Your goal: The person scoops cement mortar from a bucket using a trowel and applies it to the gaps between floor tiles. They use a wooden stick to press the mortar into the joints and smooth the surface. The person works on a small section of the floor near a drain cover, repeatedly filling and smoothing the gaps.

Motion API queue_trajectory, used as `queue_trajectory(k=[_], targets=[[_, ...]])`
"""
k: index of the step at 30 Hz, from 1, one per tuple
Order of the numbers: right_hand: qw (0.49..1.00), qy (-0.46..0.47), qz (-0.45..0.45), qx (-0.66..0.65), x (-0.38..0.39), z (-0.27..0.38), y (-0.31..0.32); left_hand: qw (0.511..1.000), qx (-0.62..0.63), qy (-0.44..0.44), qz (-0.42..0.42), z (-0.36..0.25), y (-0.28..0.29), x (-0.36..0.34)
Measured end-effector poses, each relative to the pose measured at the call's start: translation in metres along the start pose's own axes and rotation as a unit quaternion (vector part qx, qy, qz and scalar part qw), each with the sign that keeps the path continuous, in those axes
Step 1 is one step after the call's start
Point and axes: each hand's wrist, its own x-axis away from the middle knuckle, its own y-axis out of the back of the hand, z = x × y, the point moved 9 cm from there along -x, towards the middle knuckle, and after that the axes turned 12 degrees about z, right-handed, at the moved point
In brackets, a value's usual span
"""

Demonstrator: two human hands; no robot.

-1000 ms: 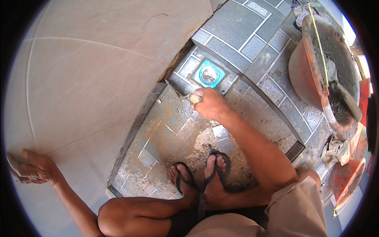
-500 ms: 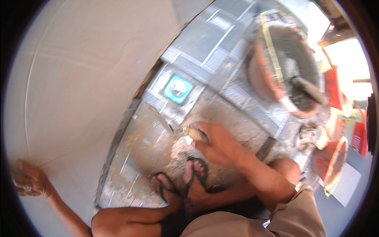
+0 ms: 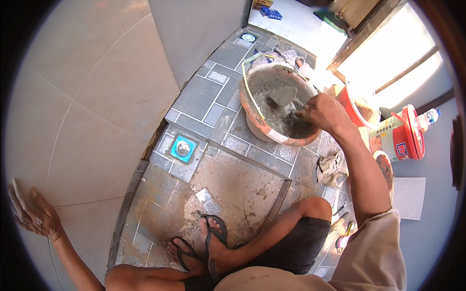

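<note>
Nearest, the feet in black flip-flops (image 3: 217,232) stand on the dusty recessed floor (image 3: 233,189). The left hand (image 3: 41,216) lies on the large beige wall tiles (image 3: 104,160), fingers spread and holding nothing; keeping that palm flat should steady the squat. Ahead is a blue-framed floor drain (image 3: 183,148). Beyond it, on the grey patterned tiles (image 3: 196,97), sits a tub (image 3: 257,128) of wet grey mortar (image 3: 297,128). The right hand (image 3: 324,114) is at the tub's right side, its grip curled inward; I cannot tell whether it pinches a handle. A mortar-coated blade (image 3: 284,96) shows inside. To work the mix well, I would slide the blade low, keep its load small, and wipe its underside on the rim, so drips miss the drain. Farther right stands a red-lidded pail (image 3: 391,138).
</note>
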Motion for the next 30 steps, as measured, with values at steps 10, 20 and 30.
queue_trajectory(k=[10,20,30], targets=[[0.988,0.045,0.047,0.140,-0.071,0.021,-0.033,0.999,0.035,0.012,-0.032,-0.014,0.021,-0.007],[0.952,-0.025,-0.024,-0.303,-0.031,-0.013,-0.048,0.998,0.061,0.017,-0.026,-0.035,0.041,-0.019],[0.748,0.142,0.130,-0.636,0.110,0.131,-0.127,0.994,0.074,-0.041,-0.076,-0.060,0.064,-0.026]])
